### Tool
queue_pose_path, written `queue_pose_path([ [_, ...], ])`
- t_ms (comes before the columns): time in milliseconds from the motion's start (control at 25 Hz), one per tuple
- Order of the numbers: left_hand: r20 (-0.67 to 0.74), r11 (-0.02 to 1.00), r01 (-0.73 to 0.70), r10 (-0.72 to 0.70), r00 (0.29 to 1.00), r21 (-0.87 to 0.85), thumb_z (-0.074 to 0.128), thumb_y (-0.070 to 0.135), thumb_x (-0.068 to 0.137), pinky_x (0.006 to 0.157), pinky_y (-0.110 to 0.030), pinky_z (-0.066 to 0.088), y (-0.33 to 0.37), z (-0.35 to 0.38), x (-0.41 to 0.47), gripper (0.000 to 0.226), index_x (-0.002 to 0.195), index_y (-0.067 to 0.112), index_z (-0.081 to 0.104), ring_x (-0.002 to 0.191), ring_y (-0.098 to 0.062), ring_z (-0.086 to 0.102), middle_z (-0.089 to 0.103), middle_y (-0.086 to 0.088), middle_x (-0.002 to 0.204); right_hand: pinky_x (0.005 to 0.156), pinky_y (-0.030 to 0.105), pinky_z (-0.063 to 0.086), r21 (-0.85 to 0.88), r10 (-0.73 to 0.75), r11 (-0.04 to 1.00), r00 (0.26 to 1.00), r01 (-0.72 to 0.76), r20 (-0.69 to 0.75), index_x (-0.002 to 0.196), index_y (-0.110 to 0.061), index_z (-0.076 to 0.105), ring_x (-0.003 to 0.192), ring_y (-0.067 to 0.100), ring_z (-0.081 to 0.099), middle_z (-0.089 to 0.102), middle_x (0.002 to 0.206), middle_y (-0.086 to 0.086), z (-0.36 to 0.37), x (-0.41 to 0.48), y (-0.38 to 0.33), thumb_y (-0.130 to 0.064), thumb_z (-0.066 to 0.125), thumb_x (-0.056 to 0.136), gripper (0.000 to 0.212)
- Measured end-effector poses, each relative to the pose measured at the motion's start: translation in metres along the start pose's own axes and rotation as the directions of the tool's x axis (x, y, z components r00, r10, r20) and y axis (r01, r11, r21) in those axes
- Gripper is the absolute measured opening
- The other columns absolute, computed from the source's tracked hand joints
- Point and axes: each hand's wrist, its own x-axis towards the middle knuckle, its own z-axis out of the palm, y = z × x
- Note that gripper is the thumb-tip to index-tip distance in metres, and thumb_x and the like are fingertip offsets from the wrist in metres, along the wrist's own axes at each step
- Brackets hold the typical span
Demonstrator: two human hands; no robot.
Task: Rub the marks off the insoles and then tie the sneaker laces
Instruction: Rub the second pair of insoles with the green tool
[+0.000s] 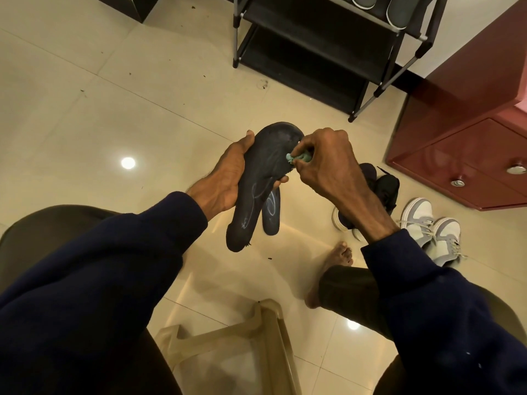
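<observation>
Glossy cream tiled floor point(85, 115); black rack point(313, 47); maroon cabinet point(467, 132)

The single wide-angle camera sat on the person's head and looked forward and steeply down, close above the left hand point(225, 178) and right hand point(328, 163) at mid-frame, with the tiled floor point(114, 95) below and the shoe rack point(313, 52) at the top edge.
</observation>
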Motion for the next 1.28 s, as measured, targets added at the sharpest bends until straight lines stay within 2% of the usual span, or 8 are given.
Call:
queue_pose_path([
  [80,-0.027,1.000,-0.015,0.016,1.000,0.013,0.040,0.052,0.106,0.076,-0.041,0.057,-0.001,0.000,0.001,0.054,0.107,0.008,0.070,0.073,-0.030,0.072,0.077,-0.016,0.092,0.083,0.024,0.057,0.015,0.018,1.000,0.999,-0.018,-0.028,0.106,-0.009,0.079,0.090,0.017,0.069,0.074,0.104,0.006,0.002,-0.003,-0.003,-0.019,0.079,0.089,0.020],
  [240,-0.081,0.997,-0.027,0.033,0.996,0.072,0.047,0.055,0.103,0.073,-0.036,0.061,-0.002,-0.006,0.003,0.051,0.113,0.012,0.071,0.077,-0.026,0.072,0.076,-0.011,0.097,0.072,0.018,0.058,0.190,-0.195,0.967,0.973,0.169,0.126,0.096,-0.011,0.081,0.078,0.008,0.066,0.071,0.093,-0.002,0.011,-0.015,-0.030,-0.014,0.081,0.087,0.010],
  [480,-0.019,0.999,0.012,-0.011,1.000,0.037,0.044,0.053,0.104,0.073,-0.040,0.059,0.000,-0.001,-0.002,0.055,0.123,0.007,0.068,0.079,-0.033,0.073,0.076,-0.018,0.099,0.077,0.032,0.060,0.038,-0.081,0.995,0.981,0.089,-0.175,0.097,-0.009,0.079,0.084,0.013,0.062,0.070,0.097,0.007,0.011,0.003,-0.006,-0.016,0.081,0.086,0.013],
  [720,-0.063,0.995,0.022,-0.016,0.998,0.095,0.047,0.057,0.101,0.061,-0.032,0.059,0.001,-0.011,0.002,0.049,0.109,0.015,0.071,0.069,-0.023,0.072,0.075,-0.007,0.089,0.076,0.025,0.057,0.177,-0.297,0.946,0.946,0.273,0.129,0.095,-0.011,0.080,0.084,0.013,0.066,0.072,0.097,0.003,0.019,-0.018,-0.040,-0.009,0.081,0.085,0.010],
  [880,0.000,0.999,0.006,-0.006,1.000,0.049,0.043,0.054,0.104,0.089,-0.046,0.057,-0.001,-0.004,0.000,0.056,0.125,0.008,0.067,0.089,-0.033,0.072,0.075,-0.017,0.108,0.079,0.024,0.054,-0.015,-0.090,0.996,0.996,0.090,-0.022,0.103,-0.008,0.078,0.091,0.020,0.067,0.071,0.103,0.010,0.007,0.000,-0.015,-0.011,0.078,0.088,0.016],
  [960,0.009,0.999,0.000,-0.001,1.000,0.043,0.042,0.053,0.105,0.084,-0.044,0.059,-0.002,-0.003,0.000,0.055,0.124,0.007,0.067,0.085,-0.032,0.073,0.075,-0.017,0.104,0.081,0.025,0.053,-0.052,-0.063,0.997,0.997,0.061,-0.040,0.105,-0.009,0.078,0.095,0.023,0.068,0.071,0.106,0.011,0.006,-0.001,-0.012,-0.013,0.079,0.087,0.018],
  [1080,-0.051,0.999,-0.008,0.011,0.999,0.053,0.047,0.054,0.103,0.067,-0.034,0.061,-0.002,-0.007,0.002,0.051,0.123,0.012,0.068,0.078,-0.025,0.072,0.075,-0.010,0.099,0.082,0.030,0.059,0.101,-0.207,0.976,0.968,0.194,0.139,0.100,-0.010,0.080,0.092,0.019,0.069,0.073,0.103,0.006,0.013,-0.014,-0.031,-0.009,0.080,0.086,0.014],
  [1280,-0.024,1.000,-0.008,0.009,1.000,0.025,0.042,0.053,0.105,0.080,-0.043,0.059,-0.001,-0.003,-0.001,0.053,0.114,0.008,0.070,0.080,-0.029,0.074,0.077,-0.014,0.098,0.080,0.024,0.055,-0.021,-0.082,0.996,0.995,0.084,0.057,0.103,-0.010,0.079,0.090,0.019,0.069,0.074,0.103,0.007,0.008,-0.004,-0.016,-0.014,0.082,0.084,0.019],
])
